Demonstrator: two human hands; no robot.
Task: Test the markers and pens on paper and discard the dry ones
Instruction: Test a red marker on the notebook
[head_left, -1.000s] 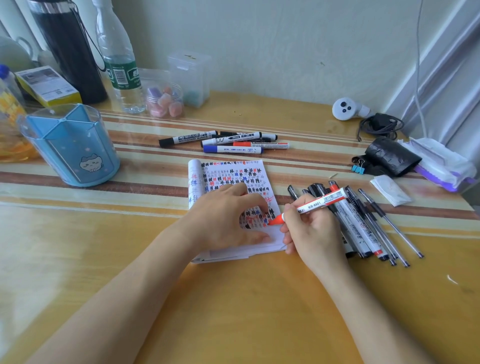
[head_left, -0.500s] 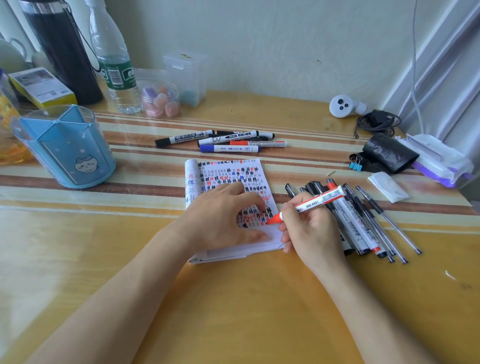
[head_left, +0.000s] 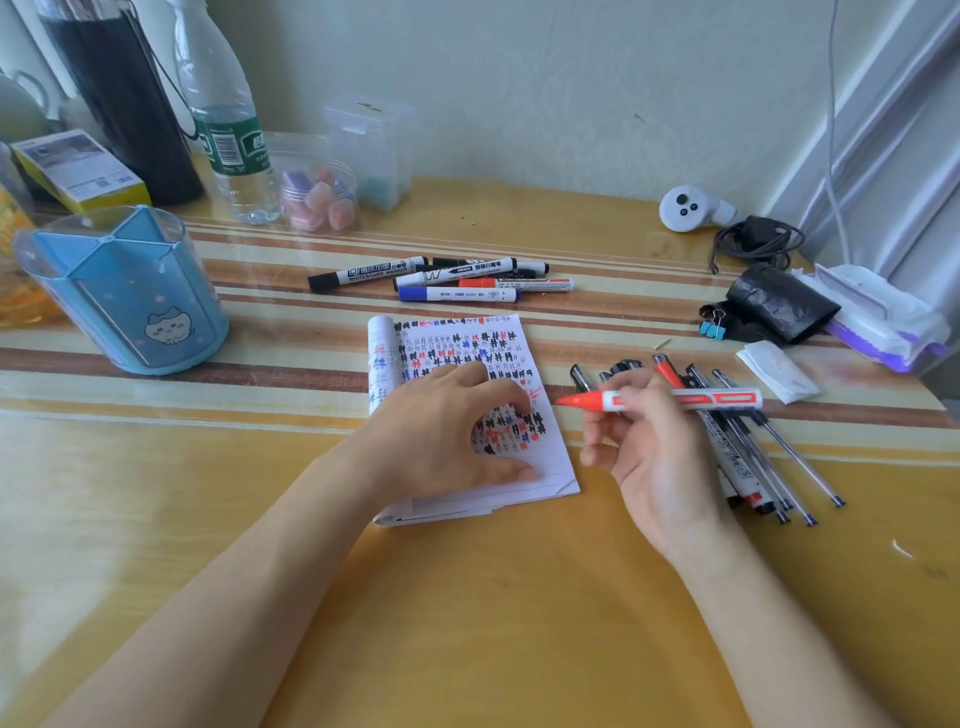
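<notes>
Wooden table (head_left: 467, 623) w/ striped mat; far L, blue pen cup (head_left: 124, 291) w/ cat face, near yellow box (head_left: 78, 171), black flask (head_left: 124, 98), green-label water bottle (head_left: 228, 130); clear jar (head_left: 319, 200) of pastel bits just beside clear plastic box (head_left: 371, 150); far R, white controller (head_left: 685, 208), coiled black cable (head_left: 756, 244), black roll (head_left: 779, 304), blue binder clips (head_left: 711, 327), wipes pack (head_left: 878, 317), folded tissue (head_left: 776, 371).

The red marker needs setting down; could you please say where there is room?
Bare tabletop: this side of the notepad, and between the blue holder and it. Crowded: the pen pile to its right, the marker row behind.
</notes>
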